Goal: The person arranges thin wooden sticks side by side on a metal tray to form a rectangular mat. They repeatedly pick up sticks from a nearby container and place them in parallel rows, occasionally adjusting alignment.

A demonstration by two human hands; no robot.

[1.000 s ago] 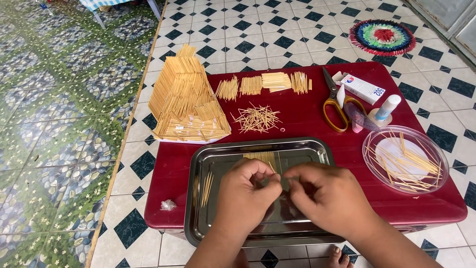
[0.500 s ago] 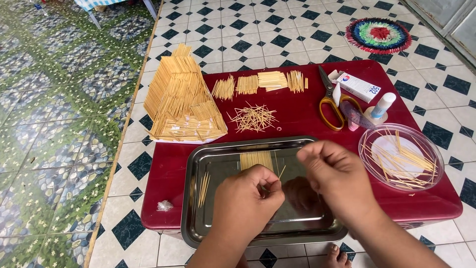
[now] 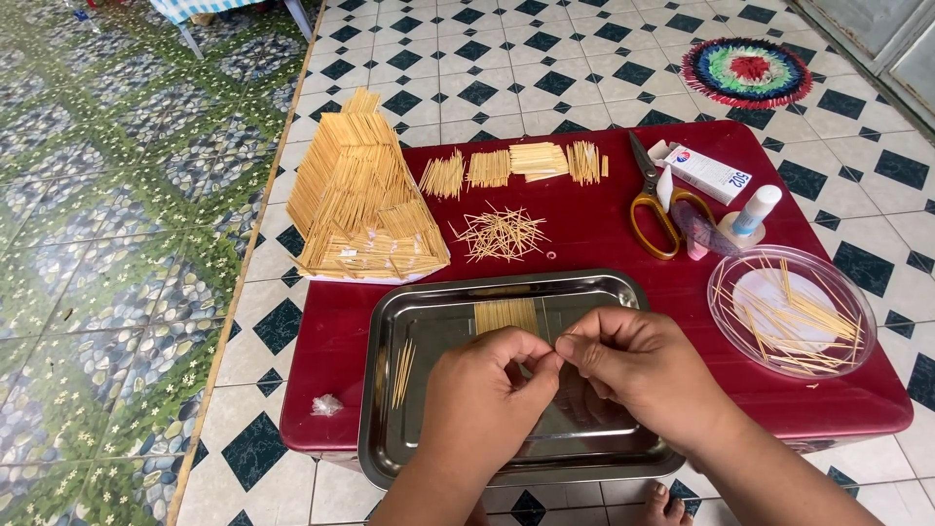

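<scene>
My left hand (image 3: 484,399) and my right hand (image 3: 633,368) meet fingertip to fingertip over a steel tray (image 3: 390,429), pinching a thin toothpick between them; the stick itself is barely visible. Just beyond my fingers a flat panel of glued toothpicks (image 3: 504,315) lies in the tray. A few loose toothpicks (image 3: 402,372) rest at the tray's left side.
The tray sits on a low red table (image 3: 604,234). On it stand a toothpick house model (image 3: 360,200), small toothpick panels (image 3: 511,164), a loose toothpick pile (image 3: 501,236), yellow-handled scissors (image 3: 654,200), a glue bottle (image 3: 755,211), a small box (image 3: 708,170) and a clear dish of toothpicks (image 3: 791,310).
My right hand has come back down and left from the dish side to meet my left hand over the tray. The camera view shifted slightly.
</scene>
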